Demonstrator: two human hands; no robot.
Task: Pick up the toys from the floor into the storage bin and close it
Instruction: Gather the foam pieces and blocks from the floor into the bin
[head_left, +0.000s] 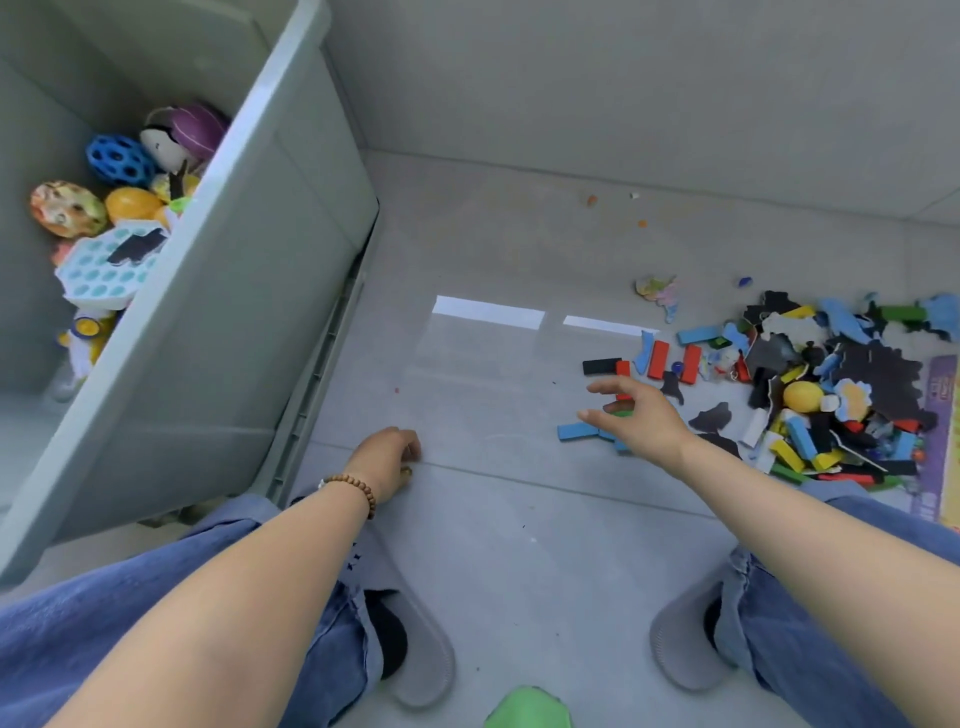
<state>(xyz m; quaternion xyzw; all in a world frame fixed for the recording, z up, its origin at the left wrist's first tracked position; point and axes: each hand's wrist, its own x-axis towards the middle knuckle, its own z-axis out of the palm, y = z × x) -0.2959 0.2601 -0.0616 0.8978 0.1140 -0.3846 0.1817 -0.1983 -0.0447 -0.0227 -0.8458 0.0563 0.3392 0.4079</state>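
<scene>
head view: floor (493, 364) between bin (234, 291), toys (831, 395)

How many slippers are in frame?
2. Left slipper at bottom centre-left, right slipper at bottom centre-right, both worn and partly covered. No others show; the toy pile could hide more.

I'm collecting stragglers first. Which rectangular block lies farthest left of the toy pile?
The flat blue rectangular block, beside the right hand; the black rectangular block above it sits slightly further right.
</scene>
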